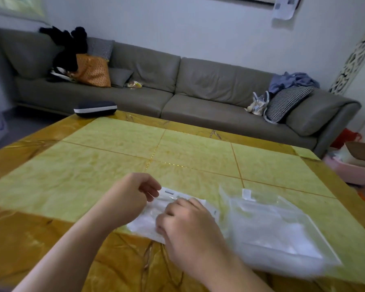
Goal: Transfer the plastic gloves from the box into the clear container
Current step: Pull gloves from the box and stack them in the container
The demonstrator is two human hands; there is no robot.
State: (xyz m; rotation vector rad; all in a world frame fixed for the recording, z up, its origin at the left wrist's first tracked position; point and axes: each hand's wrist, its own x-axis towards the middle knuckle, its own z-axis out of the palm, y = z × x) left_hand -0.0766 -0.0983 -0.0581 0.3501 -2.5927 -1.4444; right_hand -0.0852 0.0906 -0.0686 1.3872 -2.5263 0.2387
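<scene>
On the yellow marble-patterned bench (118, 165) a flat white glove box (148, 218) lies near the front edge, its far end bearing a small grey mark; the left hand (135, 190) holds that far end, its fingers (150, 189) curled down onto the box's edge in a pinch; the right hand (188, 226) lies over the middle of the box with its fingers bent downward onto the top, though whether they grip plastic gloves or only press the surface cannot be told, the picture being blurred there; no glove can be made out apart from the white of the box; just beside the box on the right sits the clear container (282, 226), a shallow transparent tray with a small white clip at its far rim and whitish, filmy material inside it; at the far left corner of the bench rests a dark case (95, 108) with a white stripe; behind the bench runs a long grey sofa (198, 89) carrying an orange cushion (93, 70), black clothing, a checked pillow (287, 104) and a heap of blue cloth.
</scene>
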